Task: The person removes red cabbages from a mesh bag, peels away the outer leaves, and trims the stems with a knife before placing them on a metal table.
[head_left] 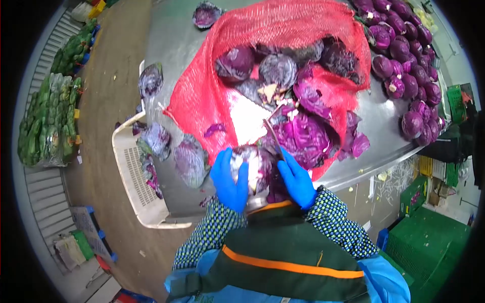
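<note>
My left hand [228, 183], in a blue glove, is wrapped round the left side of a red cabbage [256, 167] at the table's near edge. Pale patches show on the cabbage's surface. On its right, my gloved right hand [296, 181] is closed on a knife [273, 134], whose thin blade points away from me; the handle is mostly hidden in the fingers. Just beyond both hands lies an open red mesh sack [198, 83] with several cabbages inside. Loose purple cabbage leaves [303, 135] are heaped at the sack's mouth, close to my right hand.
A large pile of peeled red cabbages [399, 48] covers the table's right side. A white plastic crate [130, 169] stands at the left edge, with loose outer leaves [190, 160] nearby. Green crates [422, 247] are stacked at lower right. Bagged green vegetables [48, 121] lie far left.
</note>
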The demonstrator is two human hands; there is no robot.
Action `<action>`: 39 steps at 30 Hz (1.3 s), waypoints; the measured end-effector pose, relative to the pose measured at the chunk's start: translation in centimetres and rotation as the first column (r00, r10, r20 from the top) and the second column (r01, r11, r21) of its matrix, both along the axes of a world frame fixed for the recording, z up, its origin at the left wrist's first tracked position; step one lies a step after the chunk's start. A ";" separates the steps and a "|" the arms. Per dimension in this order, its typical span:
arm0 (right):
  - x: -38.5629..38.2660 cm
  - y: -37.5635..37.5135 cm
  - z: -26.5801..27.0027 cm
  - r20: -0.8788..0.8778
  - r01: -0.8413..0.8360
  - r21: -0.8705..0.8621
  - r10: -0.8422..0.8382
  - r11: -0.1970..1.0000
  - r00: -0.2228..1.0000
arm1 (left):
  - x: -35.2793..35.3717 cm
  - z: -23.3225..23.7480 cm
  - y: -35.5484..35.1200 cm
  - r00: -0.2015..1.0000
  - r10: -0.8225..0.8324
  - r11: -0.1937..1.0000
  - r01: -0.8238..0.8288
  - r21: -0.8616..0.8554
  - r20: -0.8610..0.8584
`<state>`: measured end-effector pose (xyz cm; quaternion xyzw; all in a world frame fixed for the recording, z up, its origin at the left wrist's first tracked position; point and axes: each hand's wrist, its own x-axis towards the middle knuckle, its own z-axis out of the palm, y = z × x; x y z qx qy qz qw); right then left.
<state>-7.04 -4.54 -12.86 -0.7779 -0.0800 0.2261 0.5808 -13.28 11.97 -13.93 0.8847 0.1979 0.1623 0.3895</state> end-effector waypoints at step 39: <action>5.7 -1.7 -0.3 0.255 -0.214 -0.138 0.243 0.967 0.936 | 3.9 -1.9 -0.6 0.994 -0.100 0.931 0.112 -0.347 0.051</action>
